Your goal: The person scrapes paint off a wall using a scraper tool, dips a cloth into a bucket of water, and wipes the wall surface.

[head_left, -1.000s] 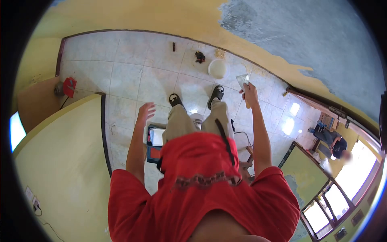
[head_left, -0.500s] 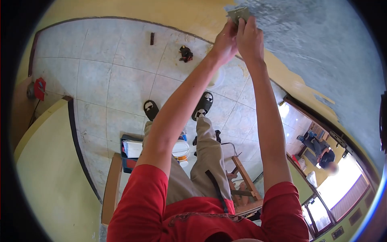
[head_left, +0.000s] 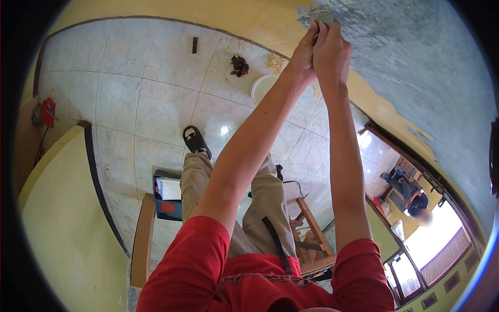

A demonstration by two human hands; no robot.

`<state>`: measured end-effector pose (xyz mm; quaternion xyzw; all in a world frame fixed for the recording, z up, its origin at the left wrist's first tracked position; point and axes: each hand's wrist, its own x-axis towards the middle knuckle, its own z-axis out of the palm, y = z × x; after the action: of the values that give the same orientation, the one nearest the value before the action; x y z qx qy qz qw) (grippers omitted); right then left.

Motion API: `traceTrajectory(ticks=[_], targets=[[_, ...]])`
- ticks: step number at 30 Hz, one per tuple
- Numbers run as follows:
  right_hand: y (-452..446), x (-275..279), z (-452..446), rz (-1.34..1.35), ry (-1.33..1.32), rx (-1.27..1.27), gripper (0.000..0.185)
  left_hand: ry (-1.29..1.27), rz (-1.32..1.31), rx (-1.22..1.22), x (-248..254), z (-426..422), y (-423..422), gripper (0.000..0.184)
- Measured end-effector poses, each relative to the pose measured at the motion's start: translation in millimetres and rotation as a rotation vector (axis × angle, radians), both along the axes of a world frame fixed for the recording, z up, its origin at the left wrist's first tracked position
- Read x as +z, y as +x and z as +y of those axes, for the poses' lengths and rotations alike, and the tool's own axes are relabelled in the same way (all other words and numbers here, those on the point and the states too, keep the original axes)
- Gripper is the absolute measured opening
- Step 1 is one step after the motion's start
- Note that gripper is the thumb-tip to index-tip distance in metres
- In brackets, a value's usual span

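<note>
Both arms are stretched up to the wall (head_left: 410, 67), which is grey and bare in a wide patch with yellow paint along its edge. A small flat scraper (head_left: 321, 16) with a greyish blade rests against the wall where paint meets bare surface. My left hand (head_left: 304, 54) is closed on its lower end from the left. Beside it, touching, my right hand (head_left: 332, 54) is also closed on the scraper, fingers pointing up the blade. Its handle, if any, is hidden by the fingers.
A white bucket (head_left: 261, 87) stands on the tiled floor, near yellowish flakes (head_left: 275, 63) and a dark bundle (head_left: 239, 66). Around my legs are a blue bin (head_left: 167, 195) and a wooden stool (head_left: 317, 236). Another person (head_left: 410, 197) sits beyond the doorway.
Both hands and the scraper have shifted slightly right along the wall. My view has moved too: more of the bucket shows, and one foot is now behind my left arm.
</note>
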<state>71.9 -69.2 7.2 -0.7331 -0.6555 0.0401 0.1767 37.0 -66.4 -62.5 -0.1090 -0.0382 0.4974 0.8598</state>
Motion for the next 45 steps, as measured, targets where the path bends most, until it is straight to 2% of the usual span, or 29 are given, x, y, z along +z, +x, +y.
traceTrajectory(ticks=[3, 10, 12, 13, 15, 17, 19, 22, 24, 26, 27, 29, 31, 33, 34, 35, 37, 39, 41, 42, 43, 45], targets=[[7, 0, 2, 0.033, 0.045, 0.035, 0.024, -0.159, 0.007, 0.049, 4, 4, 4, 0.033], [6, 0, 4, 0.054, 0.027, 0.065, 0.024, -0.085, -0.082, 0.049, -8, 8, -3, 0.03], [4, -11, -2, 0.074, -0.011, 0.031, 0.023, -0.149, 0.261, -0.026, -29, 1, -14, 0.03], [9, -23, -10, 0.176, -0.109, 0.008, 0.024, -0.152, 0.276, -0.041, -40, -10, -26, 0.03], [13, -47, -47, 0.391, -0.311, -0.08, 0.026, -0.032, 0.948, -0.318, -58, -46, -64, 0.039], [15, -80, -95, 0.58, -0.523, -0.193, 0.028, 0.074, 1.192, -0.526, -101, -92, -105, 0.046], [2, -100, -134, 0.723, -0.715, -0.305, 0.024, 0.105, 1.33, -0.802, -132, -133, -153, 0.047], [-20, -158, -168, 0.857, -0.781, -0.346, 0.023, 0.08, 1.489, -0.925, -199, -183, -212, 0.046], [-29, -210, -169, 0.9, -0.781, -0.343, 0.023, 0.114, 1.578, -0.945, -228, -178, -229, 0.045], [-34, -262, -172, 0.846, -0.723, -0.16, 0.026, 0.308, 1.881, -1.312, -264, -172, -236, 0.042], [-39, -271, -165, 0.854, -0.714, -0.168, 0.026, 0.319, 1.888, -1.318, -285, -165, -235, 0.042], [-44, -281, -139, 0.815, -0.741, -0.1, 0.03, 0.727, 1.785, -0.542, -327, -143, -223, 0.038], [-49, -296, -130, 0.81, -0.719, -0.091, 0.032, 0.754, 1.818, -0.459, -334, -120, -212, 0.035], [-50, -314, -115, 0.582, -0.49, 0.044, 0.033, 0.833, 1.85, -0.328, -349, -99, -209, 0.032], [-49, -297, -106, 0.549, -0.498, 0.057, 0.035, 0.749, 1.815, -0.359, -372, -93, -201, 0.03], [-45, -305, -105, 0.455, -0.315, 0.128, 0.036, 0.627, 1.793, -0.4, -392, -81, -201, 0.029], [-48, -273, -100, 0.342, -0.388, 0.048, 0.035, 0.835, 1.836, -0.396, -421, -57, -197, 0.031], [-50, -272, -106, 0.313, -0.247, 0.051, 0.034, 0.848, 1.671, -0.398, -436, -45, -193, 0.032], [-49, -258, -91, 0.242, -0.066, 0.081, 0.032, 0.799, 1.662, -0.454, -429, -38, -186, 0.033], [-49, -251, -92, 0.329, -0.073, 0.084, 0.029, 0.848, 1.63, -0.469, -438, -34, -178, 0.034], [-48, -237, -94, 0.413, -0.083, 0.091, 0.027, 0.752, 1.538, -0.567, -410, -40, -171, 0.036], [-50, -208, -101, 0.489, -0.008, 0.094, 0.026, 0.624, 1.249, -0.506, -355, -53, -157, 0.042]])
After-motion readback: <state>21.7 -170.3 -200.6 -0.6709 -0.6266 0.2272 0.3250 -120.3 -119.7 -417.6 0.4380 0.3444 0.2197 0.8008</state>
